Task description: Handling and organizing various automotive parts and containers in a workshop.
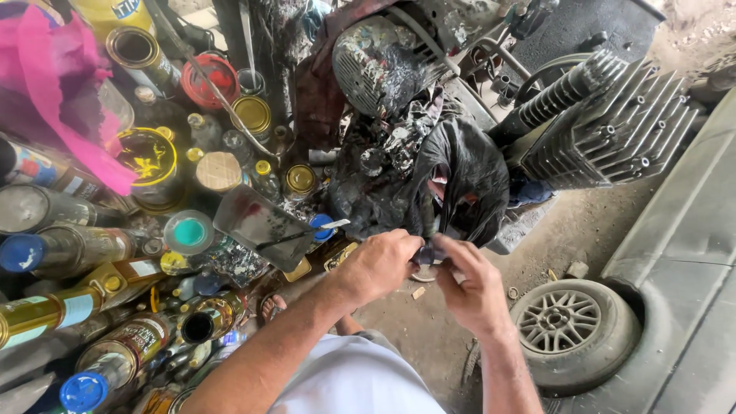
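Left hand: fingers curled on a small dark object, mostly hidden.
Right hand: fingertips pinched the same object.

A single head-worn camera looks steeply down and slightly forward from above the person's chest, so both forearms rise from the bottom edge and the left hand and right hand meet close under the lens at the centre. The wide, bulging view takes in the dirt floor far below, paint cans crowding the left side and a car wheel at lower right. There is no second view, so nothing is shared.
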